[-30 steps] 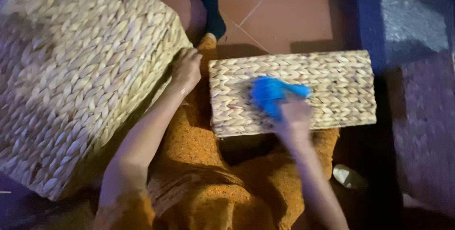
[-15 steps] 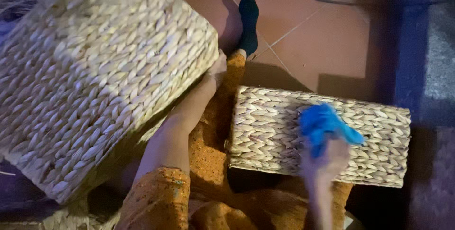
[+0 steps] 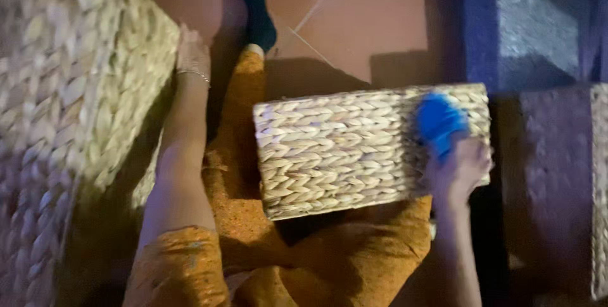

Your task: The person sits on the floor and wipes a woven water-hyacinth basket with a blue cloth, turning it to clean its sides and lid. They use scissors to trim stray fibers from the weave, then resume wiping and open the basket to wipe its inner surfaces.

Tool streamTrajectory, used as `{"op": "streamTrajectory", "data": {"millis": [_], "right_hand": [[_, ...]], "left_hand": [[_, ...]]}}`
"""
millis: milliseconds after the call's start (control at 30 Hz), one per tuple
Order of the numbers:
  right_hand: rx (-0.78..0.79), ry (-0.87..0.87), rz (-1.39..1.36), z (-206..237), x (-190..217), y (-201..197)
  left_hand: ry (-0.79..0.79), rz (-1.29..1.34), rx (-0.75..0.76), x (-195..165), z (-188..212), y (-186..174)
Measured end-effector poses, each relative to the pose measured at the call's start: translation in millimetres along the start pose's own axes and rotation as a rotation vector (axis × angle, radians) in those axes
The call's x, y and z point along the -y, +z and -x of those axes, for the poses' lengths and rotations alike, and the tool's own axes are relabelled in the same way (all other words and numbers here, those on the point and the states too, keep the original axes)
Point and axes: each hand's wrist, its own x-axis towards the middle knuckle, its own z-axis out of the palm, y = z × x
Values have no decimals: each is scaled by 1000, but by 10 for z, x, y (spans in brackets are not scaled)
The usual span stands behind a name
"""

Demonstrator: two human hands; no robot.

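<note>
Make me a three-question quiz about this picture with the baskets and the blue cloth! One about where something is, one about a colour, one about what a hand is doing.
1. Where is the small woven basket?
A. on the person's lap
B. on a shelf
C. inside the big basket

2. What colour is the cloth?
A. red
B. blue
C. white

3. What is the right hand doing?
A. hanging free
B. pressing the cloth on the small woven basket
C. holding a cup

Answers:
1 A, it rests across the orange-clothed legs.
2 B, it is bright blue.
3 B, its fingers grip the cloth at the basket's right end, while the left hand touches the big woven basket.
</note>
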Motion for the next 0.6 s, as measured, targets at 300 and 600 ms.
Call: {"op": "streamTrajectory", "data": {"millis": [300, 600], "right_hand": [[-475, 71, -626, 182, 959, 105], [-140, -569, -731, 1283, 1947, -1138]], "left_hand": [[-39, 1433, -68, -571, 1465, -177], [29, 2564, 72, -921, 2340, -122]]}}
